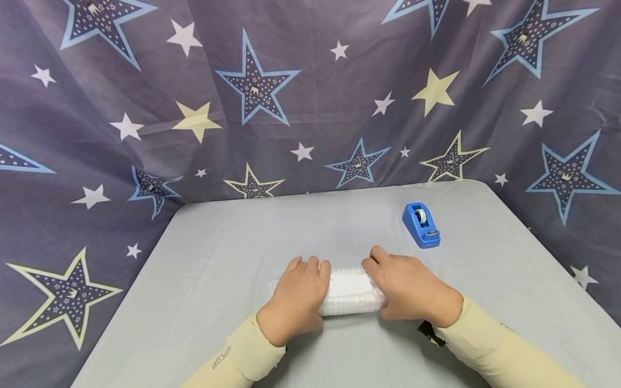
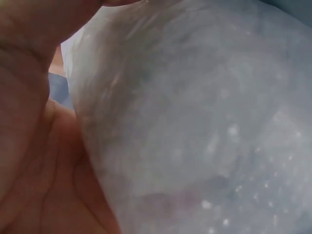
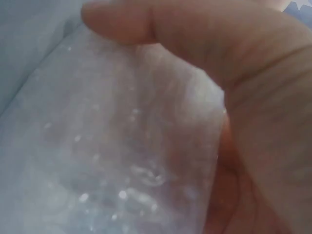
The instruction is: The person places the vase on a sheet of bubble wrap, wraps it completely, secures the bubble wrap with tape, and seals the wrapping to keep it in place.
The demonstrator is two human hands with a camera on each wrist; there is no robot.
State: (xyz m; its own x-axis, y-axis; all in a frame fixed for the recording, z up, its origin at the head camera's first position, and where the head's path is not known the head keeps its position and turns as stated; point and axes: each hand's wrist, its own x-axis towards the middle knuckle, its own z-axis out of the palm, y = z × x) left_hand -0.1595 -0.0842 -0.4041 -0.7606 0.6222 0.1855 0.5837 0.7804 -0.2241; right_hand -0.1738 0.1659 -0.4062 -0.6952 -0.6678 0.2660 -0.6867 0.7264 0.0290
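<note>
A white bundle wrapped in bubble wrap [image 1: 350, 293] lies on the table in the head view, its long side running left to right. My left hand [image 1: 301, 293] grips its left end, fingers over the top and back. At the other end my right hand [image 1: 409, 285] holds it, the thumb on the near side. Both wrist views show the bubble wrap [image 2: 204, 107] close up and blurred, with the right thumb [image 3: 161, 22] pressing on its edge. What is inside the wrap cannot be made out.
A blue tape dispenser [image 1: 421, 226] with a roll of clear tape stands behind the right hand. The table [image 1: 194, 258] has a grey cover. A dark star-patterned cloth [image 1: 310, 97] hangs behind it and along the sides.
</note>
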